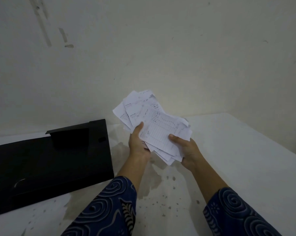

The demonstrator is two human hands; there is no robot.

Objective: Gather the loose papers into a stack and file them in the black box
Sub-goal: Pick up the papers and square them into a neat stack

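Right now I hold the loose papers (152, 123) up in both hands, lifted clear of the bench (229, 159). My left hand (138, 145) is closed on the near left edge of the bundle, thumb lying on the top sheet and the fingers hidden underneath. My right hand (186, 150) grips the near right corner the same way, its thumb pressed on the top sheet beside the printed grid. The sheets are white slips with ruled tables and some handwriting; I can make out "NOTA NO" on two of them, but the rest is too small to read. They are not squared up: the far ends fan out towards the wall (161, 48), and several corners stick out at the bottom between my two hands.

The black box (41, 167) lies on the bench to my left, well apart from the papers. A black flap (72, 133) stands up at its far end, and the rest of it is so dark that I cannot tell how the inside is laid out. A small metal glint shows near its lower left part.

The bench top is white and marked with brownish stains and specks right below my forearms. Both my sleeves (109, 210) are dark blue with pale swirl patterns.
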